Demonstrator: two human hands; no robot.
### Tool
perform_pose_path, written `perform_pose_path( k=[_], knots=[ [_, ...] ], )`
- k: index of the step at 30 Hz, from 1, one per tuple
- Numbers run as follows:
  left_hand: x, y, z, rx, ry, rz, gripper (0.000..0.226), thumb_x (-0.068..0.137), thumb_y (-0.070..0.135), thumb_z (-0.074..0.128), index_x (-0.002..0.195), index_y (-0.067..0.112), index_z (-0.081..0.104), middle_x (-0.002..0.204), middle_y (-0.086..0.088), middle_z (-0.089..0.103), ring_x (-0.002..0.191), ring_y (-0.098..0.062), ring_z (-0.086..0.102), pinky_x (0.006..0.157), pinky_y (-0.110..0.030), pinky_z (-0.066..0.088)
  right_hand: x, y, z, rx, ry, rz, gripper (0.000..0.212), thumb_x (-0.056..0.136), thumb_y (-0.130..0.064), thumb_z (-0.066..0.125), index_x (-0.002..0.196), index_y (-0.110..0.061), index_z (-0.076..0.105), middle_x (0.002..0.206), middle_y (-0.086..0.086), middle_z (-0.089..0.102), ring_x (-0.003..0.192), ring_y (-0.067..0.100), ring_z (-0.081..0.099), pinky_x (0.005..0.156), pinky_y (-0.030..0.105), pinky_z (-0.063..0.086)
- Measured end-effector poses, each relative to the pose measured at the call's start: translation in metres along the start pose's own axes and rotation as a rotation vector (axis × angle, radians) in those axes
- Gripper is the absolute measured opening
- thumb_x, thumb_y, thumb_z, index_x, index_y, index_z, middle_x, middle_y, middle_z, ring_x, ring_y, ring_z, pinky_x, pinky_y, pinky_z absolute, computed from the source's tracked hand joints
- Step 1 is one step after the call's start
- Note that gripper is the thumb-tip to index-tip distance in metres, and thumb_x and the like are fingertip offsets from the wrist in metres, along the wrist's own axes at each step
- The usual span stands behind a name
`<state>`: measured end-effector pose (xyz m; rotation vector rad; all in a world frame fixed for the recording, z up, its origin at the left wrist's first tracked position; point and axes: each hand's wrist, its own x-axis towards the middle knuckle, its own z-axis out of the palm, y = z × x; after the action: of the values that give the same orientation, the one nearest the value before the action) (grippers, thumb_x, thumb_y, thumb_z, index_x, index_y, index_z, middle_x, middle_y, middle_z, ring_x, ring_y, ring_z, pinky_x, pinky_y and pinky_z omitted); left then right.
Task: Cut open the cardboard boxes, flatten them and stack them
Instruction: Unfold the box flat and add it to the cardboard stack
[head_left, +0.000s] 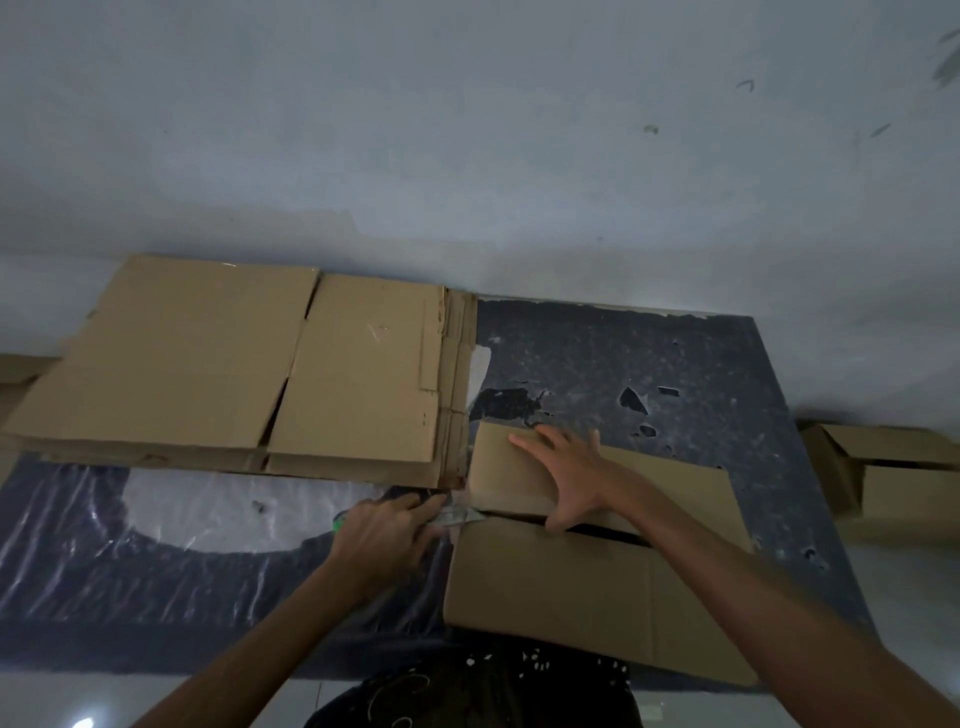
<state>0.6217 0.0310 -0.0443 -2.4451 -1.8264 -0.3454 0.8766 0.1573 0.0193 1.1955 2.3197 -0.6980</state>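
Right hand (566, 478) presses flat, fingers spread, on a cardboard box (571, 582); left hand (384, 535) grips a green cutter (340, 521) at its seam, beside flattened cardboard (234, 374).

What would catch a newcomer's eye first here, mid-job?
The box in the middle: the right hand presses flat on its top while the left hand grips a green cutter at the seam's left end. Behind and to the left lies a stack of flattened cardboard.
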Motion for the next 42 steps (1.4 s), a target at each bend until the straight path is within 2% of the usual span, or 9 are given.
perform_pose_path(
  k=[4, 7, 11, 13, 17, 22, 31, 38, 42],
  knots=[
    [-0.003, 0.0, 0.003, -0.02, -0.014, -0.008, 0.044, 0.087, 0.048, 0.038, 0.104, 0.027, 0.072, 0.074, 0.008, 0.068, 0.044, -0.013, 0.057, 0.036, -0.019, 0.039, 0.007, -0.038, 0.012, -0.151, 0.086, 0.031, 0.11, 0.069, -0.031, 0.079, 0.149, -0.021, 0.005, 0.157, 0.014, -0.008, 0.145, 0.039, -0.009, 0.111, 0.069, -0.004],
    [-0.001, -0.001, 0.002, -0.011, -0.015, 0.002, 0.043, 0.086, 0.049, 0.038, 0.101, 0.028, 0.073, 0.072, 0.009, 0.067, 0.042, -0.011, 0.056, 0.035, -0.018, 0.038, 0.02, -0.065, 0.013, -0.114, 0.095, -0.01, 0.107, 0.075, -0.033, 0.078, 0.15, -0.037, 0.002, 0.156, 0.01, -0.028, 0.142, 0.043, -0.017, 0.109, 0.072, 0.009],
    [-0.003, -0.004, 0.003, -0.054, -0.038, -0.009, 0.042, 0.088, 0.05, 0.038, 0.103, 0.029, 0.071, 0.077, 0.009, 0.069, 0.046, -0.011, 0.058, 0.037, -0.018, 0.038, 0.027, -0.072, -0.001, -0.181, 0.023, -0.061, 0.071, 0.073, -0.036, 0.075, 0.137, -0.035, 0.043, 0.153, 0.013, 0.005, 0.136, 0.051, 0.014, 0.096, 0.06, 0.042],
    [-0.01, -0.011, 0.005, -0.091, -0.047, -0.021, 0.042, 0.09, 0.051, 0.037, 0.108, 0.029, 0.069, 0.084, 0.007, 0.07, 0.05, -0.013, 0.061, 0.039, -0.02, 0.041, 0.026, -0.069, -0.007, -0.15, 0.044, -0.072, 0.061, 0.069, -0.035, 0.073, 0.127, -0.032, 0.052, 0.144, 0.011, 0.017, 0.128, 0.045, 0.026, 0.089, 0.051, 0.048],
    [-0.018, -0.014, 0.006, -0.109, 0.003, -0.038, 0.056, 0.097, 0.055, 0.021, 0.109, 0.029, 0.069, 0.085, 0.009, 0.07, 0.052, -0.013, 0.062, 0.038, -0.02, 0.04, 0.023, -0.068, -0.011, -0.092, 0.078, -0.056, 0.08, 0.065, -0.032, 0.076, 0.138, -0.029, 0.045, 0.142, 0.009, 0.023, 0.126, 0.038, 0.028, 0.092, 0.05, 0.046],
    [0.007, 0.008, 0.005, -0.11, 0.006, -0.028, 0.05, 0.092, 0.055, 0.03, 0.101, 0.03, 0.074, 0.075, 0.01, 0.07, 0.046, -0.013, 0.06, 0.033, -0.02, 0.038, 0.022, -0.069, -0.012, -0.063, 0.044, -0.03, 0.099, 0.064, -0.035, 0.079, 0.149, -0.021, 0.029, 0.151, 0.007, 0.015, 0.135, 0.04, 0.021, 0.1, 0.053, 0.042],
    [0.007, -0.012, 0.013, -0.261, -0.024, 0.115, 0.053, 0.1, 0.054, 0.02, 0.115, 0.031, 0.065, 0.082, 0.011, 0.068, 0.057, -0.01, 0.062, 0.041, -0.018, 0.041, 0.016, -0.07, -0.018, -0.13, 0.022, -0.08, 0.091, 0.066, -0.034, 0.077, 0.146, -0.019, 0.037, 0.148, 0.008, 0.021, 0.127, 0.037, 0.03, 0.097, 0.049, 0.044],
    [-0.007, -0.004, 0.013, -0.163, 0.034, 0.058, 0.065, 0.099, 0.055, 0.01, 0.106, 0.035, 0.073, 0.082, 0.016, 0.07, 0.053, -0.004, 0.061, 0.036, -0.018, 0.037, 0.014, -0.072, -0.011, -0.197, 0.049, -0.092, 0.091, 0.066, -0.036, 0.077, 0.145, -0.017, 0.037, 0.145, 0.011, 0.024, 0.124, 0.037, 0.032, 0.097, 0.043, 0.043],
    [-0.003, 0.004, 0.008, -0.181, 0.043, 0.023, 0.065, 0.098, 0.056, 0.012, 0.104, 0.034, 0.074, 0.079, 0.015, 0.069, 0.052, -0.006, 0.061, 0.035, -0.019, 0.035, 0.017, -0.072, -0.004, -0.205, 0.074, -0.077, 0.095, 0.063, -0.039, 0.074, 0.147, -0.019, 0.033, 0.145, 0.01, 0.022, 0.122, 0.037, 0.034, 0.094, 0.048, 0.045]
  ],
)
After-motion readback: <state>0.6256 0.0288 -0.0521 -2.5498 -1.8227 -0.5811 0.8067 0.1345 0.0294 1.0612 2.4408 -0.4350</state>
